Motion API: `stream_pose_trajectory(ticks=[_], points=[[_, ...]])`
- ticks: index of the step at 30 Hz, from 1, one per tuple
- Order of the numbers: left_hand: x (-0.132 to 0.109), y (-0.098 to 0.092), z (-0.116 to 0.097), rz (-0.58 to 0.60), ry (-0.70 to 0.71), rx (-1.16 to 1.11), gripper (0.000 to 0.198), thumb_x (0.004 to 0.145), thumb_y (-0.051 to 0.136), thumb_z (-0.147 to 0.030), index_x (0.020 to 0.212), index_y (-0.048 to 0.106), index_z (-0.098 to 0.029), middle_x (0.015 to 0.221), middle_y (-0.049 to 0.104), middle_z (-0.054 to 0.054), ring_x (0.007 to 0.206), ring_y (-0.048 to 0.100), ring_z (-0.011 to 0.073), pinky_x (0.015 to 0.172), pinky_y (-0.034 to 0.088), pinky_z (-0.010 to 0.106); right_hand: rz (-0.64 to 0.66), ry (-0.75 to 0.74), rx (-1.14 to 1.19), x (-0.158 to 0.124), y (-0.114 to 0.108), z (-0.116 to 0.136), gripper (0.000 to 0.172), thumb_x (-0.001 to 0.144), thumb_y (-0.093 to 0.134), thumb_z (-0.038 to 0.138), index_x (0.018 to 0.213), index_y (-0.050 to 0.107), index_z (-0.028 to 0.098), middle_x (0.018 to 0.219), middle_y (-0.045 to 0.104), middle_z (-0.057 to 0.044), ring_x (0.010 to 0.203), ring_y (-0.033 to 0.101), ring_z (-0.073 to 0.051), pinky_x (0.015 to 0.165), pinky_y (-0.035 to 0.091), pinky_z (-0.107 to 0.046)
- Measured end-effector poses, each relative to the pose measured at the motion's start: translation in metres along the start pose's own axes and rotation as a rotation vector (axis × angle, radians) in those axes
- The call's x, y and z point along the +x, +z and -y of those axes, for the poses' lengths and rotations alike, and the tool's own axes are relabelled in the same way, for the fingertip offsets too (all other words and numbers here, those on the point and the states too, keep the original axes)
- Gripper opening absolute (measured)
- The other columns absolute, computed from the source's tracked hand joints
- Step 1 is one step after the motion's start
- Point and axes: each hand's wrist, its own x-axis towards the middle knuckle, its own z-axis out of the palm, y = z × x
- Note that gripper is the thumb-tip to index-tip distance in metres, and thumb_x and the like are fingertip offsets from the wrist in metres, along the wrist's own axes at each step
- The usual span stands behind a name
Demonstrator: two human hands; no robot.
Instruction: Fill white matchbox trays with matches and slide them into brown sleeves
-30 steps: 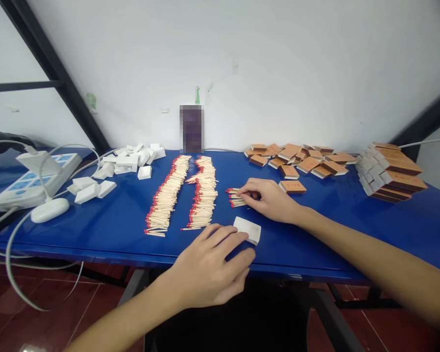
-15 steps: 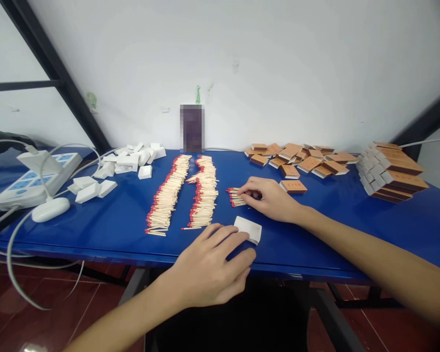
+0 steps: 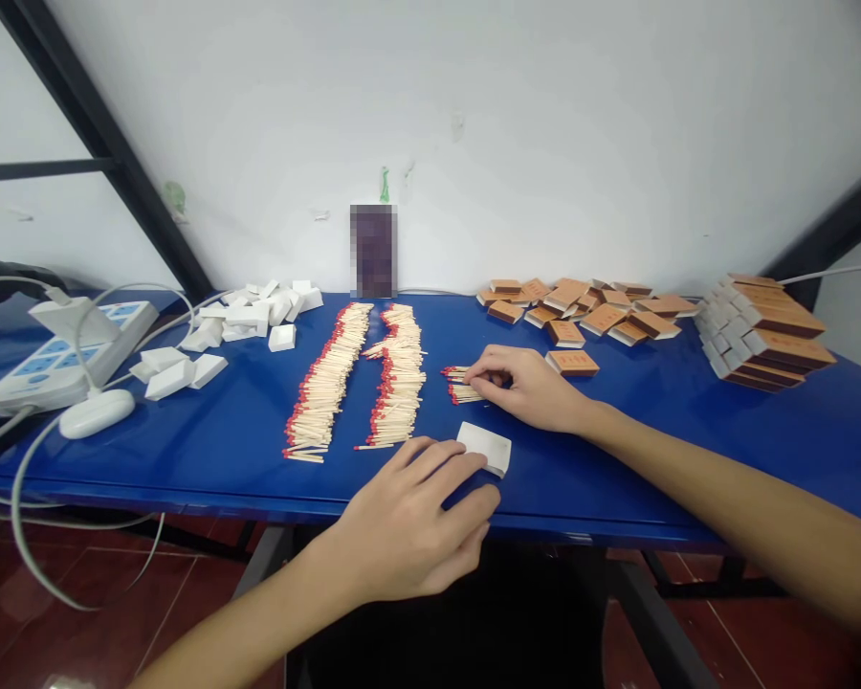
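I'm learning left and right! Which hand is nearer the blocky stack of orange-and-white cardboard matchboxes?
Right. The right hand is left of that stack; the left hand is farther left.

Bare from the picture's edge onward, the left forearm (image 3: 279, 612) and right forearm (image 3: 703, 488) are showing slim, smooth outlines, narrowing toward the wrists and broadening into the left hand (image 3: 420, 522) and right hand (image 3: 520, 388). The fingers (image 3: 474, 507) are looking slender. Below the blue table's (image 3: 689, 402) front edge, something plain black (image 3: 452, 632) is showing, clothing or seat, I'm not managing to tell.
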Motion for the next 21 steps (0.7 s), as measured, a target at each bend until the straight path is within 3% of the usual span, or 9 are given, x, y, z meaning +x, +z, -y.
stream_pose_trajectory(ticks=[8, 21], points=[[-0.0001, 0.0001, 0.0, 0.006, -0.001, 0.0, 0.02, 0.091, 0.053, -0.02, 0.108, 0.063, -0.016, 0.114, 0.064, 0.009, 0.11, 0.058, 0.0239, 0.094, 0.048, 0.04, -0.022, 0.007, -0.056, 0.0007, 0.0002, -0.0013, 0.02, 0.088, 0.056, 0.024, 0.085, 0.074, 0.018, 0.074, 0.062, -0.003, 0.059, 0.053, -0.013, 0.057, 0.041, -0.027], [0.0, 0.0004, 0.0001, 0.007, -0.001, -0.007, 0.02, 0.093, 0.049, -0.02, 0.107, 0.063, -0.016, 0.114, 0.065, 0.01, 0.11, 0.059, 0.0251, 0.094, 0.047, 0.04, 0.007, -0.01, -0.057, -0.0001, 0.0037, -0.0042, 0.024, 0.09, 0.054, 0.022, 0.098, 0.077, 0.019, 0.077, 0.062, -0.003, 0.062, 0.053, -0.013, 0.059, 0.041, -0.027]])
